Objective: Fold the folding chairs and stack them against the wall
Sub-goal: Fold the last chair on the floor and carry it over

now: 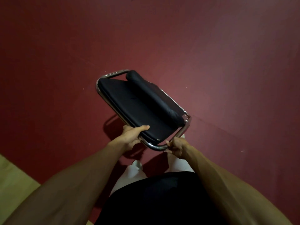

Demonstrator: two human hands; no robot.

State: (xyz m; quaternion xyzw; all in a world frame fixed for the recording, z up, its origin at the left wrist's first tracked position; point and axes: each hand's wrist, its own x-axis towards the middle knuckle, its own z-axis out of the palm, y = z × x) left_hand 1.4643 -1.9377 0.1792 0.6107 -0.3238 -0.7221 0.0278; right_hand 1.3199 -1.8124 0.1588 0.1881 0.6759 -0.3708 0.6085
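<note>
My left hand (130,138) grips the near edge of the folding chair (139,101), thumb lying on top of the black seat cushion and fingers curled underneath. My right hand (176,147) is wrapped round the chrome tube (153,146) at the chair's near corner, fingers closed tight on it. The chair sits in the middle of the frame, slanting from upper left to lower right, with its padded backrest (152,96) lying close over the seat. Its shadow (113,129) falls on the dark red floor (211,54) just to the lower left of it. Below my hands I see my pale trouser legs (133,174) and black top (159,197). A pale yellowish strip (14,184) fills the lower left corner.
</note>
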